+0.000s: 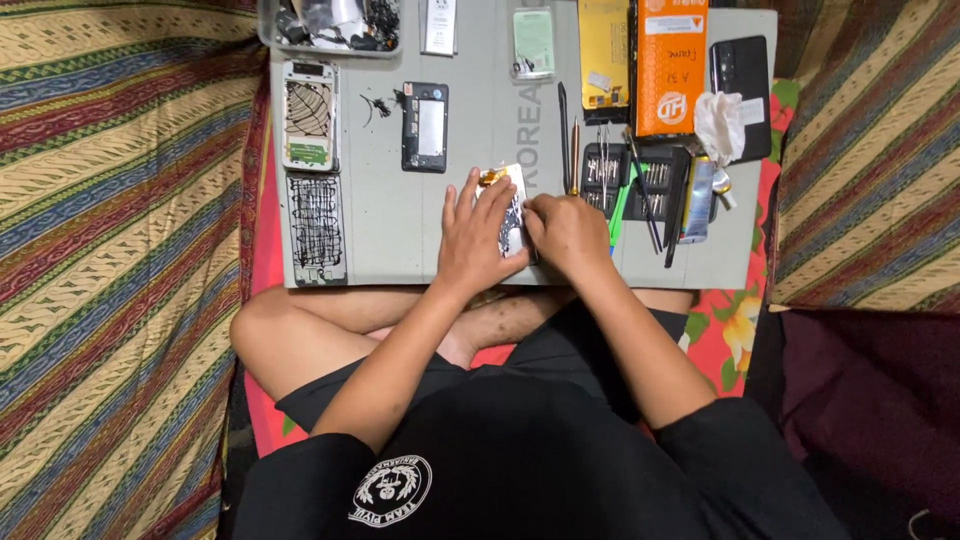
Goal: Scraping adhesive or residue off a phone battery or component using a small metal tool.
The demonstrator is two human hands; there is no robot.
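Note:
A grey work mat [390, 215] lies in front of my crossed legs. My left hand [478, 238] presses flat on a small silver phone part [514, 205] with an orange flex strip at its far end. Against that part's right side sits my right hand [566, 232], fingers curled in on it; whether they pinch a tool is hidden. Most of the part is covered by the two hands.
Two opened phone frames [308, 115] [317, 228] lie at the mat's left, a black phone frame [425, 126] in the middle. A screwdriver bit case [640, 180], loose tools, orange and yellow boxes [670, 65], a black phone [741, 85] and a parts tray [330, 25] crowd the far edge.

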